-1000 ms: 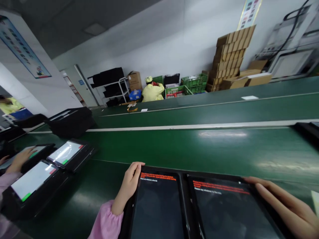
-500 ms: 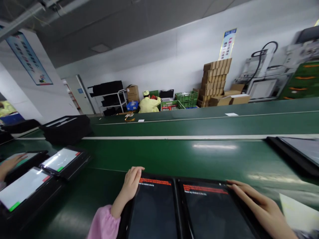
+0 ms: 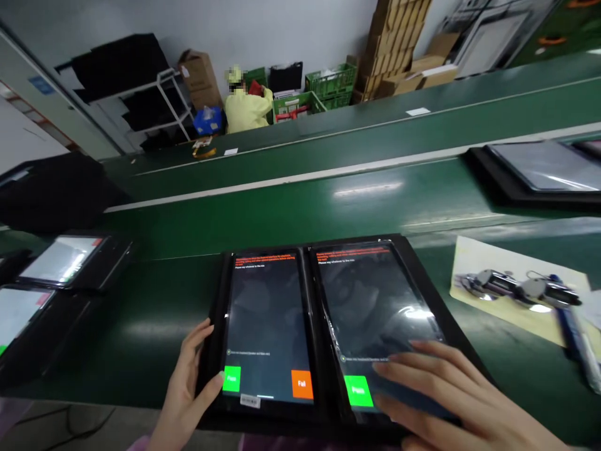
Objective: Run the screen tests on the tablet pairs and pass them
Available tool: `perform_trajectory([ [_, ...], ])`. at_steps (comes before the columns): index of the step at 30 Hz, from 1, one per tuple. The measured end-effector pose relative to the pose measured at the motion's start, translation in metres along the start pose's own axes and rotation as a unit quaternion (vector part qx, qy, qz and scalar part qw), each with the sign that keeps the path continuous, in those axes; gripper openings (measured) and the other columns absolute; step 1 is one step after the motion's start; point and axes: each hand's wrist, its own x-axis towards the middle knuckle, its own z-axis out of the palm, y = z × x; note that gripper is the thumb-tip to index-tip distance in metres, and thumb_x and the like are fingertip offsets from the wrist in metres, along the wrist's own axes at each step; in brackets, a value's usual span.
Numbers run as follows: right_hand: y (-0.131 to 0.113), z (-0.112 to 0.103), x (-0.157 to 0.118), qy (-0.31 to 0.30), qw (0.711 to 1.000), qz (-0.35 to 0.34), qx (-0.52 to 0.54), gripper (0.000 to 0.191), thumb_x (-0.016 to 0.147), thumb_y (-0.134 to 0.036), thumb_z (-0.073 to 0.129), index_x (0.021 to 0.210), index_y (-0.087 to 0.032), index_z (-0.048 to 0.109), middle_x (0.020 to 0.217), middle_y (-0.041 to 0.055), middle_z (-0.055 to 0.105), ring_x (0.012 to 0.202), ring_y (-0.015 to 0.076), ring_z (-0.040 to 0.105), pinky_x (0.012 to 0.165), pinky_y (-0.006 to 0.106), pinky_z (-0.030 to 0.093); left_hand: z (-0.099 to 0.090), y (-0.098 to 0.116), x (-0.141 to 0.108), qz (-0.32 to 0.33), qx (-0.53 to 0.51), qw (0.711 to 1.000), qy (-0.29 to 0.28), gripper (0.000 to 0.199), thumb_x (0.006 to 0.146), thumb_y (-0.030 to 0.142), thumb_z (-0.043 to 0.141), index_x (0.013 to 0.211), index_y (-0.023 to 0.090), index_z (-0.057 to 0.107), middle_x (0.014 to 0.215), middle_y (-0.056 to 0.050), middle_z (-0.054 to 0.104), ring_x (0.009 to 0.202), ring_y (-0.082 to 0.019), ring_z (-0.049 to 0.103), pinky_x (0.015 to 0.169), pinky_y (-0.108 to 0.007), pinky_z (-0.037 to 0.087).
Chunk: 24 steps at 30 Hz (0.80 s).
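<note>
Two tablets lie side by side in a black tray (image 3: 404,250) on the green bench. The left tablet (image 3: 267,319) shows red text, a green "Pass" button and an orange "Fail" button. On the right tablet (image 3: 370,300) a green button is visible, while the lower right of its screen is covered. My left hand (image 3: 185,376) is at the tray's left side, fingers apart, its thumb tip at the left tablet's green button. Over the lower right tablet my right hand (image 3: 451,394) is spread, somewhat blurred; I cannot tell whether its fingertips touch the glass.
On the right, a yellowish paper (image 3: 462,272) carries small metal-and-black devices (image 3: 530,288), with pens (image 3: 575,344) beside it. Another black tray with tablets (image 3: 539,166) sits beyond. Lit tablets (image 3: 61,260) are at left. A person in yellow (image 3: 246,109) is near green crates (image 3: 331,81).
The view has tilted down. My left hand has moved from the tray's far left corner to the lower left; my right hand has come from the right edge over the right screen.
</note>
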Motion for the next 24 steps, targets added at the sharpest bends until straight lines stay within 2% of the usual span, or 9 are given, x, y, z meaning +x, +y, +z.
perform_trajectory([
  [3,-0.006,0.001,0.008,-0.044,0.995,-0.068,-0.055,0.044,0.094,-0.036,0.069,0.138,-0.033,0.071,0.146,-0.0007,0.066,0.124,0.0266,0.068,0.102,0.046,0.062,0.004,0.0,0.002,-0.006,0.02,1.0,0.006,0.066,0.09,0.038,0.08,0.15,0.037,0.053,0.169,-0.007,0.039,0.159,-0.033,0.037,0.125,-0.044,0.046],
  [10,0.0,0.021,0.009,-0.028,0.995,-0.073,-0.067,0.035,0.1,-0.048,0.067,0.13,-0.032,0.075,0.142,0.0062,0.069,0.121,0.0263,0.067,0.1,0.046,0.057,0.007,0.002,0.0,-0.012,0.032,0.999,0.013,0.066,0.09,0.039,0.08,0.15,0.039,0.054,0.168,-0.007,0.041,0.156,-0.035,0.043,0.12,-0.045,0.051],
  [14,0.001,0.011,0.009,-0.02,0.995,-0.059,-0.08,0.031,0.099,-0.048,0.068,0.125,-0.032,0.076,0.149,0.0045,0.065,0.121,0.0285,0.066,0.102,0.049,0.052,-0.001,0.001,0.005,0.005,0.014,1.0,0.006,0.063,0.093,0.038,0.077,0.151,0.038,0.054,0.168,-0.007,0.043,0.156,-0.032,0.044,0.118,-0.04,0.053],
  [17,0.015,-0.005,0.023,0.01,0.998,-0.005,-0.063,0.026,0.104,-0.04,0.06,0.123,-0.033,0.076,0.144,0.0038,0.067,0.12,0.028,0.065,0.103,0.048,0.051,-0.012,0.008,0.035,0.052,0.008,0.998,0.025,0.052,0.099,0.041,0.068,0.15,0.035,0.055,0.158,-0.009,0.056,0.148,-0.029,0.054,0.121,-0.043,0.051],
  [19,0.033,-0.006,0.043,0.018,0.996,0.051,-0.075,0.031,0.108,-0.04,0.051,0.129,-0.032,0.074,0.14,0.0059,0.068,0.119,0.0289,0.066,0.097,0.049,0.053,-0.012,0.02,0.07,0.09,0.071,0.993,0.024,0.049,0.101,0.046,0.065,0.148,0.034,0.057,0.153,-0.01,0.061,0.145,-0.029,0.057,0.125,-0.05,0.046],
  [22,0.066,0.011,0.081,-0.009,0.987,0.121,-0.108,0.043,0.112,-0.049,0.042,0.137,-0.028,0.07,0.145,0.0118,0.064,0.121,0.0343,0.064,0.092,0.054,0.055,0.002,0.043,0.129,0.152,0.221,0.963,-0.027,0.049,0.103,0.055,0.057,0.146,0.034,0.062,0.158,-0.011,0.055,0.15,-0.034,0.049,0.126,-0.065,0.037],
  [24,0.082,0.026,0.102,-0.034,0.98,0.15,-0.126,0.045,0.111,-0.05,0.045,0.139,-0.025,0.069,0.152,0.0156,0.059,0.126,0.0388,0.062,0.094,0.06,0.054,0.016,0.057,0.157,0.179,0.306,0.934,-0.044,0.048,0.105,0.058,0.051,0.144,0.034,0.066,0.164,-0.012,0.05,0.153,-0.038,0.044,0.124,-0.076,0.029],
])
